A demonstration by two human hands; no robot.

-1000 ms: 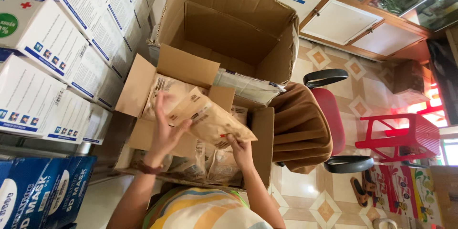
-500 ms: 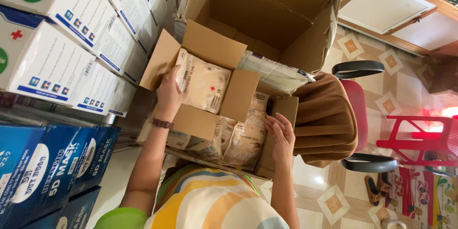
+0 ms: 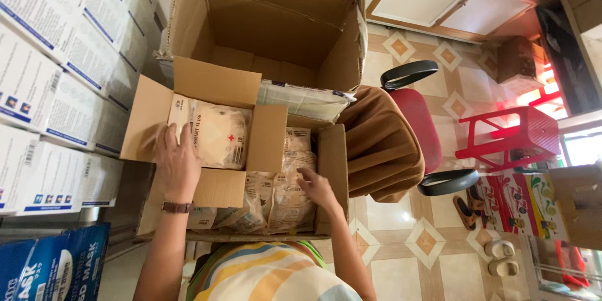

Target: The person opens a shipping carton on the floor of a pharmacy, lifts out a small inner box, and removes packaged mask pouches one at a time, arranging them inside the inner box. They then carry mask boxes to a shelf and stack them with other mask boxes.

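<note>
Hands packing pouches into cartons.
Left hand (image 3: 179,166), open, is pressing a white pouch (image 3: 216,135) flat inside the small carton (image 3: 216,188); right hand (image 3: 316,189), open, is reaching tan pouches (image 3: 282,197) beneath. Seat each pouch flat.

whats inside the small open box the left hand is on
A flat pale packet with a small red cross lies on top in the small cardboard box. The left hand rests on its edge. Anything beneath that packet is covered.
</note>
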